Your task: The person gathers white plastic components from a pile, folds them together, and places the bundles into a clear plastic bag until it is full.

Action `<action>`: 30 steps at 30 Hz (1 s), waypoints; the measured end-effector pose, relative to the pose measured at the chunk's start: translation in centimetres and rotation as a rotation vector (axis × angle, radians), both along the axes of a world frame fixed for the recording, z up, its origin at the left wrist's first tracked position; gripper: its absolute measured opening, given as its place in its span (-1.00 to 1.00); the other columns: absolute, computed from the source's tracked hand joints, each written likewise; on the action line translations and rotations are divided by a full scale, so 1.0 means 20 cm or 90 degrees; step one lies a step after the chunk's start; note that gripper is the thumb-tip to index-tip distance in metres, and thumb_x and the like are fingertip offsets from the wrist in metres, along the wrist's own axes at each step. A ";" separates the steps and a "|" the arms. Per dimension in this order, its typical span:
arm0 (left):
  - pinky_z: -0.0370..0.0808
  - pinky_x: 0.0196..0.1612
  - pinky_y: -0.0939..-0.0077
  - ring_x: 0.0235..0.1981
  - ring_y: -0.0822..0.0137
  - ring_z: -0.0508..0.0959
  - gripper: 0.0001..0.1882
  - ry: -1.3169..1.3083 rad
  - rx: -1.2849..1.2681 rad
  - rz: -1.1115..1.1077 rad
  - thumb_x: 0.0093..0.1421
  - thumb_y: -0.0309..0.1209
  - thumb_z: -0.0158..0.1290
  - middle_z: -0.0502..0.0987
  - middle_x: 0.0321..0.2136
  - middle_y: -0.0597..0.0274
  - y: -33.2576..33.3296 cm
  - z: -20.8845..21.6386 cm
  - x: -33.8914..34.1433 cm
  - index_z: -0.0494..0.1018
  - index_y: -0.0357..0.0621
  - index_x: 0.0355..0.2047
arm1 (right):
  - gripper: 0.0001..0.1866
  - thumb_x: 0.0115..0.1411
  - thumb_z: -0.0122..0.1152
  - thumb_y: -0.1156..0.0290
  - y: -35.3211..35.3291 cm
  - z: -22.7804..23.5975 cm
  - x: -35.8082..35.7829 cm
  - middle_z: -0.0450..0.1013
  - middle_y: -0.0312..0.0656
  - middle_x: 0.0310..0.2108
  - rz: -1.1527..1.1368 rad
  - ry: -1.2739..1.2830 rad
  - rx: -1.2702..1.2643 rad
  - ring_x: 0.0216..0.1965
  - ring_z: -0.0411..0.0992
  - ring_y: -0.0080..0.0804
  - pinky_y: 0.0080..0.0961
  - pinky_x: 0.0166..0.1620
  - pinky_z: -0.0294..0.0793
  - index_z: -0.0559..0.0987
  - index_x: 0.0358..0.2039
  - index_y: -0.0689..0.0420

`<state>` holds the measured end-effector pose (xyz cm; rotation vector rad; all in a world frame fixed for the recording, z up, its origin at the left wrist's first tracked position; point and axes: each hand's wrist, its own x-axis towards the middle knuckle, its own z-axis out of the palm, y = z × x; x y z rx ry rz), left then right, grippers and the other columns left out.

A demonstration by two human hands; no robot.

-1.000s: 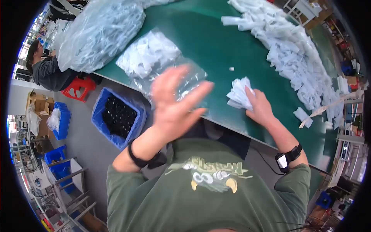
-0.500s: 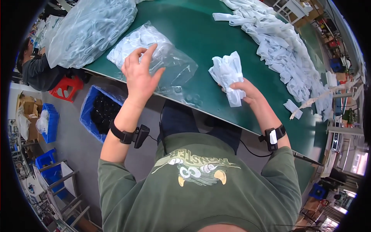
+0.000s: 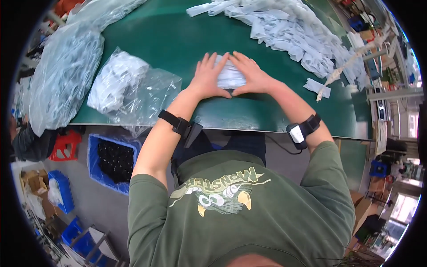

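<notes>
A bundle of white, cloth-like strips (image 3: 231, 76) lies on the green table between my hands. My left hand (image 3: 209, 75) rests against its left side, fingers stretched out and apart. On the other side, my right hand (image 3: 252, 76) is likewise spread against the bundle. Fingertips and thumbs come close together around it, leaving its middle visible; its sides are partly hidden by my palms. Left of my left hand lies a clear plastic bag (image 3: 162, 86) with more white strips (image 3: 116, 82) in it.
A long heap of loose white strips (image 3: 284, 26) covers the far right of the green table (image 3: 160, 33). One small folded white piece (image 3: 318, 87) lies apart. A large full plastic bag (image 3: 66, 75) stands at the left. Below are a blue bin (image 3: 93, 160) and red stool (image 3: 66, 146).
My right hand has brought the bundle leftward and down onto the table. My left hand has left the plastic bag and moved to the bundle. The view has shifted.
</notes>
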<state>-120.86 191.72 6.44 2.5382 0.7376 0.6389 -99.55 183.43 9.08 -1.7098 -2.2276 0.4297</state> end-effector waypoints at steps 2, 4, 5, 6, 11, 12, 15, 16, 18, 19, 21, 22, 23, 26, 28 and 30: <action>-0.03 0.34 -0.18 0.33 -0.24 0.06 0.31 0.021 -0.039 -0.045 -0.38 -0.02 0.48 0.16 0.25 -0.23 0.05 -0.03 0.07 0.03 0.10 0.39 | 0.20 -0.21 0.50 -0.04 -0.02 -0.06 0.03 -0.08 0.16 0.38 -0.051 0.014 -0.002 0.42 -0.15 0.08 0.02 0.38 -0.08 0.07 0.39 0.07; -0.06 0.36 -0.16 0.35 -0.19 0.05 0.30 0.046 -0.064 -0.044 -0.35 -0.03 0.48 0.11 0.28 -0.16 0.05 -0.04 0.08 0.02 0.10 0.39 | 0.27 -0.24 0.49 -0.14 -0.07 -0.11 -0.02 -0.16 0.17 0.41 -0.132 0.054 -0.018 0.45 -0.27 0.09 0.04 0.39 -0.13 0.02 0.40 0.05; -0.07 0.37 -0.15 0.36 -0.17 0.04 0.29 0.058 -0.076 -0.042 -0.34 -0.04 0.48 0.08 0.30 -0.13 0.04 -0.05 0.09 0.01 0.10 0.40 | 0.27 -0.24 0.49 -0.14 -0.08 -0.12 -0.02 -0.16 0.17 0.41 -0.139 0.058 -0.022 0.45 -0.27 0.09 0.04 0.39 -0.13 0.02 0.40 0.05; -0.07 0.37 -0.15 0.36 -0.17 0.04 0.29 0.064 -0.079 -0.042 -0.34 -0.04 0.48 0.08 0.30 -0.13 0.05 -0.07 0.08 0.01 0.10 0.40 | 0.25 -0.22 0.49 -0.09 -0.06 -0.02 -0.07 -0.11 0.18 0.39 -0.127 -0.020 -0.043 0.43 -0.21 0.11 0.05 0.37 -0.06 0.01 0.40 0.03; -0.07 0.36 -0.17 0.34 -0.14 0.08 0.27 0.083 -0.038 -0.073 -0.34 -0.05 0.48 0.14 0.27 -0.12 0.06 -0.08 0.08 0.04 0.01 0.37 | 0.14 -0.14 0.46 0.14 -0.04 0.08 -0.10 0.17 0.18 0.21 -0.080 -0.142 -0.108 0.28 0.09 0.16 0.06 0.18 0.26 0.00 0.41 -0.04; -0.05 0.35 -0.19 0.34 -0.15 0.09 0.26 0.078 -0.034 -0.089 -0.36 -0.05 0.48 0.16 0.26 -0.13 0.06 -0.08 0.08 0.07 -0.03 0.35 | 0.11 -0.12 0.44 0.22 -0.03 0.07 -0.10 0.25 0.17 0.14 -0.064 -0.124 -0.118 0.22 0.19 0.16 0.05 0.11 0.36 0.01 0.40 -0.06; -0.04 0.34 -0.22 0.33 -0.15 0.10 0.26 0.076 -0.043 -0.096 -0.39 -0.05 0.48 0.17 0.26 -0.14 0.08 -0.04 0.08 0.09 -0.07 0.33 | 0.11 -0.15 0.40 0.35 -0.03 0.04 -0.13 0.34 0.08 -0.03 -0.110 -0.147 -0.077 0.04 0.32 0.06 -0.09 -0.01 0.46 0.01 0.41 -0.07; -0.04 0.34 -0.22 0.33 -0.16 0.09 0.27 0.080 -0.060 -0.089 -0.40 -0.05 0.49 0.17 0.26 -0.13 0.07 -0.02 0.06 0.09 -0.07 0.33 | 0.11 -0.16 0.39 0.42 -0.02 0.03 -0.17 0.38 0.03 -0.11 -0.130 -0.155 -0.057 -0.05 0.39 0.01 -0.16 -0.08 0.51 0.01 0.41 -0.08; -0.05 0.34 -0.21 0.33 -0.16 0.09 0.28 0.088 -0.074 -0.059 -0.42 -0.05 0.49 0.16 0.26 -0.13 0.03 -0.02 0.03 0.09 -0.07 0.33 | 0.09 -0.17 0.38 0.45 -0.03 -0.03 -0.18 0.39 0.01 -0.19 -0.121 -0.148 -0.024 -0.12 0.42 0.00 -0.18 -0.11 0.52 0.04 0.40 -0.09; -0.03 0.34 -0.20 0.33 -0.18 0.08 0.25 0.026 -0.075 -0.027 -0.38 -0.10 0.49 0.16 0.26 -0.12 0.00 -0.03 0.03 0.08 -0.06 0.34 | 0.08 -0.17 0.37 0.48 -0.01 -0.04 -0.18 0.40 -0.01 -0.26 -0.121 -0.146 0.009 -0.19 0.45 -0.01 -0.20 -0.14 0.52 0.07 0.40 -0.09; -0.01 0.34 -0.18 0.33 -0.20 0.08 0.23 -0.033 -0.067 0.030 -0.33 -0.16 0.48 0.16 0.27 -0.12 -0.04 0.02 -0.03 0.07 -0.04 0.35 | 0.04 -0.19 0.34 0.50 -0.03 -0.03 -0.13 0.43 0.02 -0.27 -0.147 -0.155 -0.028 -0.22 0.47 0.02 -0.21 -0.12 0.51 0.12 0.38 -0.07; 0.03 0.32 -0.14 0.32 -0.18 0.10 0.16 -0.078 -0.018 0.028 -0.29 -0.22 0.46 0.15 0.27 -0.11 -0.11 0.13 -0.08 0.10 0.00 0.34 | 0.00 -0.19 0.30 0.51 -0.04 -0.01 -0.09 0.46 0.00 -0.23 -0.172 -0.127 -0.067 -0.19 0.49 -0.05 -0.26 -0.09 0.50 0.18 0.36 -0.04; 0.07 0.30 -0.09 0.30 -0.17 0.12 0.10 -0.121 0.032 0.027 -0.24 -0.29 0.44 0.15 0.27 -0.11 -0.20 0.28 -0.14 0.13 0.04 0.34 | -0.04 -0.20 0.27 0.51 -0.05 0.03 -0.06 0.49 -0.01 -0.19 -0.195 -0.099 -0.108 -0.16 0.51 -0.11 -0.32 -0.05 0.50 0.24 0.33 -0.02; 0.12 0.24 0.00 0.25 -0.08 0.19 -0.09 -0.137 0.276 0.180 -0.19 -0.38 0.39 0.14 0.27 -0.07 -0.35 0.60 -0.57 0.32 0.14 0.25 | -0.09 -0.21 0.21 0.50 -0.09 0.20 -0.08 0.52 -0.07 -0.09 -0.162 0.221 -0.203 -0.09 0.51 -0.27 -0.45 0.01 0.45 0.30 0.30 0.03; 0.14 0.21 0.04 0.20 -0.01 0.24 -0.17 -0.106 0.292 0.354 -0.18 -0.39 0.38 0.21 0.22 -0.01 -0.34 0.62 -0.80 0.40 0.19 0.19 | -0.11 -0.21 0.20 0.49 -0.12 0.36 -0.24 0.53 -0.11 -0.09 -0.053 0.282 -0.270 -0.09 0.50 -0.33 -0.49 0.02 0.43 0.32 0.29 0.05; 0.27 0.09 0.17 0.04 0.11 0.39 -0.32 -0.046 0.218 0.439 -0.11 -0.40 0.33 0.40 0.03 0.07 -0.28 0.58 -1.00 0.47 0.16 0.11 | -0.12 -0.21 0.21 0.47 -0.11 0.44 -0.45 0.53 -0.16 -0.10 0.094 0.350 -0.382 -0.10 0.48 -0.40 -0.53 0.03 0.41 0.35 0.27 0.07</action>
